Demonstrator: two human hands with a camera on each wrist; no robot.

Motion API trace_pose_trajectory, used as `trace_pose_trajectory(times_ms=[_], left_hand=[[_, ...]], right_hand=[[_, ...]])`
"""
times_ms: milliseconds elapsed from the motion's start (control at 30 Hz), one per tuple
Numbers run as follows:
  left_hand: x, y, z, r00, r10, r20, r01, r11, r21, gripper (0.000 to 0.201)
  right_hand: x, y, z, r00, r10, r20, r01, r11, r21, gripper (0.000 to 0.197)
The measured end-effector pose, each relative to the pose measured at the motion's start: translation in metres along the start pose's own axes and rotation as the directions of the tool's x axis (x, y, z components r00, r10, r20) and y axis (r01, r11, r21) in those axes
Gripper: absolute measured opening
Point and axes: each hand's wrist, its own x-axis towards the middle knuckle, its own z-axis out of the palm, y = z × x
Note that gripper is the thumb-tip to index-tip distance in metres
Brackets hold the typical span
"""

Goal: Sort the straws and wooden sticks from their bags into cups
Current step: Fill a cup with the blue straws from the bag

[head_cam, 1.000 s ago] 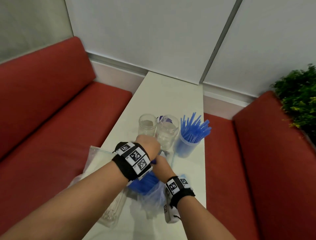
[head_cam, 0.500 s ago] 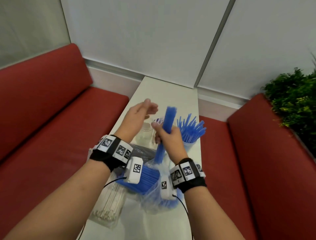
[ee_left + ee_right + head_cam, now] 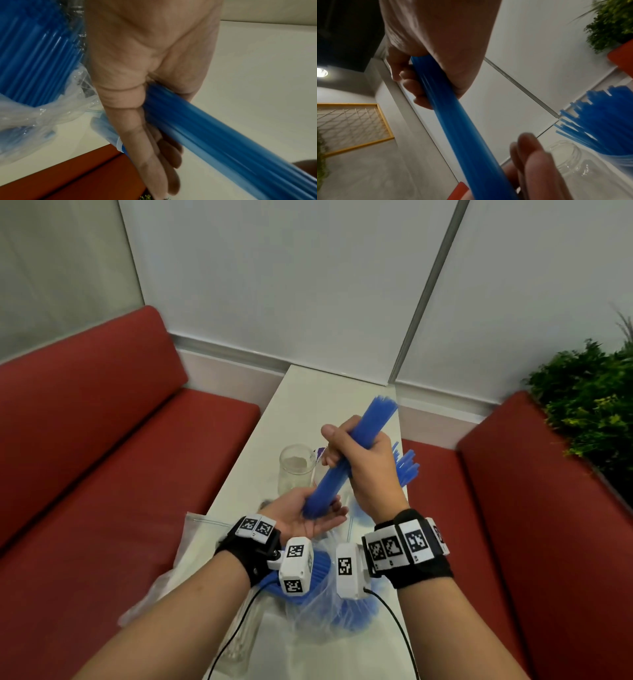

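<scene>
Right hand is wrapped tight around a bundle of blue straws, holding it tilted up over the counter. Left hand is flat and palm-up, fingers straight, with the bottom ends of the bundle butting into the palm. Looks like squaring up the ends before dropping them in a cup.

My take on doing it well: keep the fist just loose enough that the straws can slide level against the palm, then tighten before moving, or a few will slip out. The straw cup on the right is already pretty full and fanned out, so come in steep to avoid knocking the ones already there. The empty glass cup is presumably for the sticks.

The head view shows the whole layout, including the open bag of blue straws under the wrists and the bag of wooden sticks at the near left. The left wrist view shows the straw ends meeting the palm. The right wrist view shows the curled fingers and how crowded the straw cup is.
</scene>
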Motion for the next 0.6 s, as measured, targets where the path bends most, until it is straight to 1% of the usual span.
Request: trace_pose_trajectory(times_ms=[67, 133, 233, 300, 400, 500, 567, 600], left_hand=[[0.004, -0.001, 0.000, 0.999, -0.046, -0.013, 0.046, 0.999, -0.014, 0.034], [0.006, -0.001, 0.002, 0.991, -0.134, 0.002, 0.134, 0.991, -0.023, 0.036], [0.006, 0.001, 0.002, 0.961, -0.271, 0.061, 0.273, 0.962, -0.016, 0.032], [0.008, -0.001, 0.000, 0.947, -0.313, 0.076, 0.313, 0.950, 0.020, 0.033], [0.018, -0.008, -0.011, 0.944, -0.326, 0.043, 0.322, 0.943, 0.080, 0.034], [0.028, -0.018, -0.032, 0.949, -0.315, -0.019, 0.315, 0.946, 0.076, 0.026], [0.035, -0.028, -0.046, 0.955, -0.290, -0.069, 0.294, 0.953, 0.076, 0.024], [0.040, -0.034, -0.051, 0.959, -0.257, -0.117, 0.269, 0.958, 0.097, 0.026]], right_hand=[[-0.002, 0.002, 0.001, 1.000, 0.022, -0.017, -0.022, 1.000, -0.005, 0.032], [-0.004, 0.007, 0.001, 0.998, 0.046, -0.032, -0.046, 0.999, -0.011, 0.034], [-0.005, 0.014, -0.005, 0.998, 0.042, -0.041, -0.042, 0.999, 0.000, 0.037], [-0.008, 0.018, -0.011, 0.997, 0.051, -0.055, -0.051, 0.999, 0.010, 0.037], [-0.014, 0.024, -0.020, 0.995, 0.084, -0.059, -0.085, 0.996, -0.005, 0.035], [-0.016, 0.027, -0.031, 0.992, 0.087, -0.094, -0.083, 0.995, 0.053, 0.034], [-0.016, 0.035, -0.039, 0.987, 0.105, -0.121, -0.097, 0.993, 0.073, 0.036], [-0.017, 0.042, -0.043, 0.983, 0.119, -0.137, -0.110, 0.991, 0.070, 0.038]])
